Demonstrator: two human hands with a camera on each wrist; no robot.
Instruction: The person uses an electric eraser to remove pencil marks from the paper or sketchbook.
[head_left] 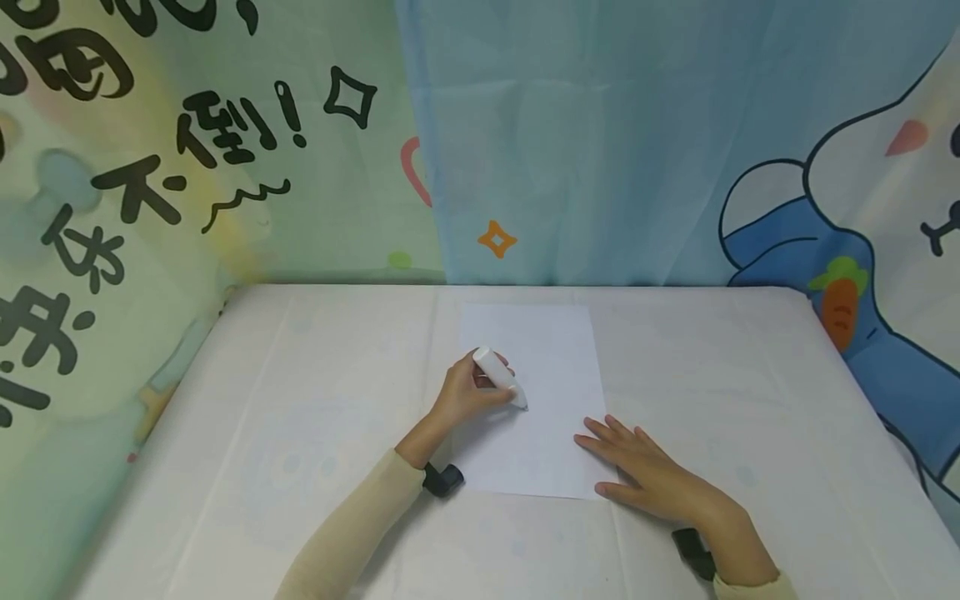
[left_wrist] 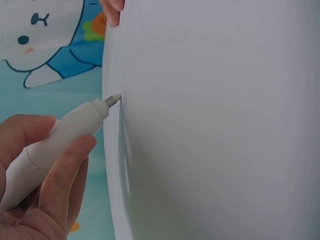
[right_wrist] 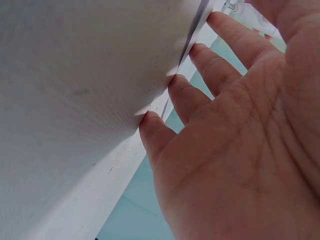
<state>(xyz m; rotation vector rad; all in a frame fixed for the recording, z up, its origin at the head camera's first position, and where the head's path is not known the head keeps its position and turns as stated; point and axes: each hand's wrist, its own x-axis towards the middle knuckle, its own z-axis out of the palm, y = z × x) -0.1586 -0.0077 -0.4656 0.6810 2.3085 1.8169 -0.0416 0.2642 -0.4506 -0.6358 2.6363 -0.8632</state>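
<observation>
Head view: bare left hand [head_left: 457, 398] partly hidden behind the thick white pen-shaped tool [head_left: 498, 372]; thumb covers a bit of its lower barrel. Tip too small there to tell contact with the flat white paper sheet [head_left: 543, 417]. Bare right hand [head_left: 652, 479] hides part of the sheet's right edge. Cream fabric sleeves [head_left: 352, 525] run off the bottom (right one nearly gone). Left wrist view: right hand cut by top edge, fingers only. Right wrist view: pale object [right_wrist: 245, 10] up top, too blurred to name.

white pen [head_left: 493, 367] | tilted tip-down in left hand [head_left: 465, 395] | white paper [head_left: 551, 446] | flat beneath left hand, right hand [head_left: 648, 477] at its edge
</observation>
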